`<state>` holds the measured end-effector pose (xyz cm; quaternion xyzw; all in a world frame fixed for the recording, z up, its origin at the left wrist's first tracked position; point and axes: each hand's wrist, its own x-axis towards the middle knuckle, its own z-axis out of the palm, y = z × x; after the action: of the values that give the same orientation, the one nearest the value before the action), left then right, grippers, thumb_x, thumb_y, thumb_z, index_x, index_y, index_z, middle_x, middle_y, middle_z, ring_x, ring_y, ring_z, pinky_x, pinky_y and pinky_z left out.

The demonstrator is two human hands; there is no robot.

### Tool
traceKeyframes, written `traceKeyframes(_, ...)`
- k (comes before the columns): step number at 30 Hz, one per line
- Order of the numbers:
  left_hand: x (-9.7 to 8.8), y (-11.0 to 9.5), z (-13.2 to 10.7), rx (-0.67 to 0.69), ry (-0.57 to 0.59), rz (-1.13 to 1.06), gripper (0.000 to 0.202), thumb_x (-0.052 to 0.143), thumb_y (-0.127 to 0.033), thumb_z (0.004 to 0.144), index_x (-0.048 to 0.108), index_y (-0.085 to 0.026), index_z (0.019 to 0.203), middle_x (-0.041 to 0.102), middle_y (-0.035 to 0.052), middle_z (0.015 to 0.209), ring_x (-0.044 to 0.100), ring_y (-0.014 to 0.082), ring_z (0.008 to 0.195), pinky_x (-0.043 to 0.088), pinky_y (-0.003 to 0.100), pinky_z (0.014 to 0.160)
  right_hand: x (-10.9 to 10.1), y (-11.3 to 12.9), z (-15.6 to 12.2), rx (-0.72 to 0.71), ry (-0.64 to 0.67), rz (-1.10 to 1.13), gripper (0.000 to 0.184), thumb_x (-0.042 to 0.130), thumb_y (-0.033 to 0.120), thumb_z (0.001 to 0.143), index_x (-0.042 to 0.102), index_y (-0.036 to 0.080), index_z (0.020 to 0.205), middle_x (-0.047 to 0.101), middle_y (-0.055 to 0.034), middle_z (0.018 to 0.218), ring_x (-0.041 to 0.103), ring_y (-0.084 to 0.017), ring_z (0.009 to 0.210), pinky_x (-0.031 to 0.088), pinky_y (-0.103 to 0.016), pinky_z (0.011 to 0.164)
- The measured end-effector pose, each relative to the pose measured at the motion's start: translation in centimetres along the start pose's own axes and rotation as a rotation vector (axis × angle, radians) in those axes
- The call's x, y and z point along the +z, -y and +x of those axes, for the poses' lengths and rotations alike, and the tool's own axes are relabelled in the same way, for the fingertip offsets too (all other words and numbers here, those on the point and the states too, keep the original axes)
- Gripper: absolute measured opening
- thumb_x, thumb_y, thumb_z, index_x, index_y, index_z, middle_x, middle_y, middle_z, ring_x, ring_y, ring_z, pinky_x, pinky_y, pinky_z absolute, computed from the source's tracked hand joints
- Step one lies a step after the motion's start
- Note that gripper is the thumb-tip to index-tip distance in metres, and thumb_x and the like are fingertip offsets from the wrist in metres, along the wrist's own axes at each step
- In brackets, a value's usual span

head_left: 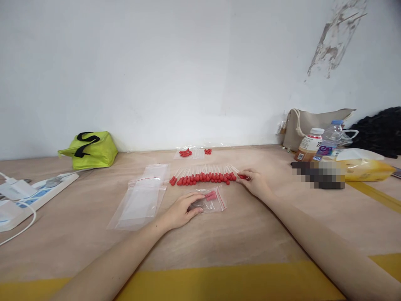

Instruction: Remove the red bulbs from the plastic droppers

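The left forearm (125,251) and right forearm (316,238) angle inward, the left hand (183,209) loosely parted, the right hand (257,182), slightly farther, pinching.

Left hand (183,209) covers part of small clear bag (219,205). Right hand (257,184) partly hides red piece (242,176); exact grip unclear. Power strip (59,187) cut off at left edge, black bundle (380,129) at right. Dark item (335,185) pixelated. Far red bits (185,153) too small to tell.
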<state>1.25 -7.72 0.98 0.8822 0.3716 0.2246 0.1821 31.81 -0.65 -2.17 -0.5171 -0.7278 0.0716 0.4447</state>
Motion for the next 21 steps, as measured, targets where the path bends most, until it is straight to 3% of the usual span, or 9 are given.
traceKeyframes(8, 0.09, 0.21, -0.04, 0.006, 0.0, -0.003, 0.038, 0.05, -0.032, 0.082, 0.048, -0.025, 0.119, 0.05, 0.0041, 0.124, 0.045, 0.0176, 0.115, 0.037, 0.036, 0.096, -0.01, -0.32, -0.01, 0.137, 0.069, 0.021, 0.041, 0.068, 0.036, 0.063, 0.061, 0.017, 0.099, 0.055, -0.0084, 0.098, 0.059, -0.014, 0.067, 0.05, -0.03, 0.068)
traceKeyframes(12, 0.05, 0.11, -0.05, 0.006, -0.003, 0.003, 0.038, 0.05, -0.032, 0.082, 0.047, -0.026, 0.12, 0.05, 0.0034, 0.125, 0.045, 0.0172, 0.115, 0.037, 0.035, 0.097, -0.4, -0.28, -0.03, 0.186, 0.056, -0.056, 0.057, 0.072, 0.044, 0.055, 0.058, 0.016, 0.104, 0.057, -0.0098, 0.097, 0.058, -0.019, 0.077, 0.048, -0.032, 0.071)
traceKeyframes(21, 0.04, 0.04, -0.11, 0.0, -0.006, 0.005, 0.039, 0.049, -0.033, 0.082, 0.047, -0.027, 0.12, 0.051, 0.0029, 0.124, 0.046, 0.0181, 0.114, 0.038, 0.036, 0.096, -0.63, -0.24, -0.11, 0.176, 0.081, -0.038, 0.06, 0.071, 0.046, 0.055, 0.056, 0.019, 0.107, 0.058, -0.0082, 0.099, 0.055, -0.02, 0.083, 0.046, -0.032, 0.07)
